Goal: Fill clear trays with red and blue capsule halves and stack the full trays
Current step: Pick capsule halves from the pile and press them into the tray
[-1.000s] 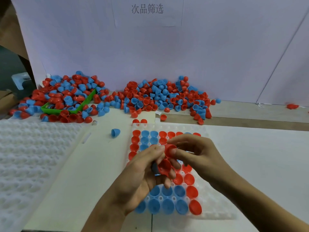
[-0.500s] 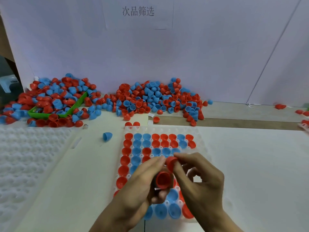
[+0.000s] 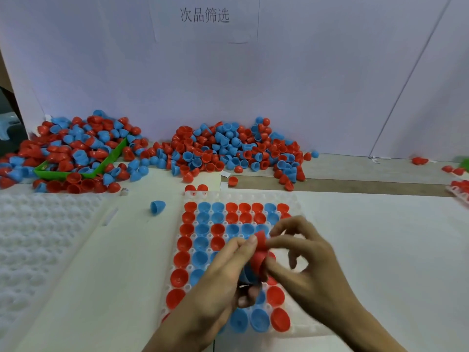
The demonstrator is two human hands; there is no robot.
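Both hands' grip (image 3: 258, 257) still on nested red halves (image 3: 260, 262), now w/ blue underneath, above tray (image 3: 243, 195).

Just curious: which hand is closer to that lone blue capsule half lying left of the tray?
Left hand; it is right of and nearer than the blue capsule half. The right hand lies farther right.

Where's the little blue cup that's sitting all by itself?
In the head view, the lone blue plastic capsule half lies on the white table, just left of the clear tray's far-left corner, in front of the green bin.
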